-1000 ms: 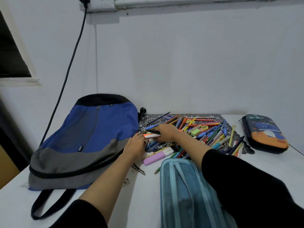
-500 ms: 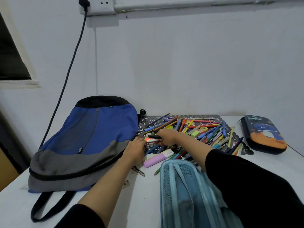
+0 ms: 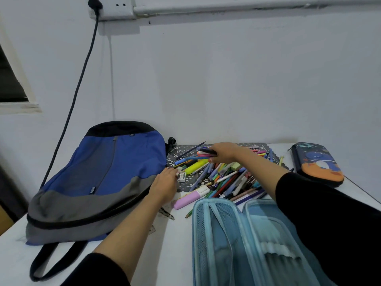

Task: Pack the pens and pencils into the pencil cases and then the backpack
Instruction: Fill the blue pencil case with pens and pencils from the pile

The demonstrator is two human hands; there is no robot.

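We note right hand (image 3: 223, 153) curled round small bundle of coloured plastic pens (image 3: 206, 153) over loose pile (image 3: 226, 180) on white table (image 3: 178, 244); left hand (image 3: 165, 182) flat, empty. We judge pens light, stiff, slippery: grip mid-barrel.

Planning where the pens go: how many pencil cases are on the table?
2. A light blue pencil case lies open nearest the camera; a dark blue and orange pencil case lies closed at the far right. Others may be hidden.
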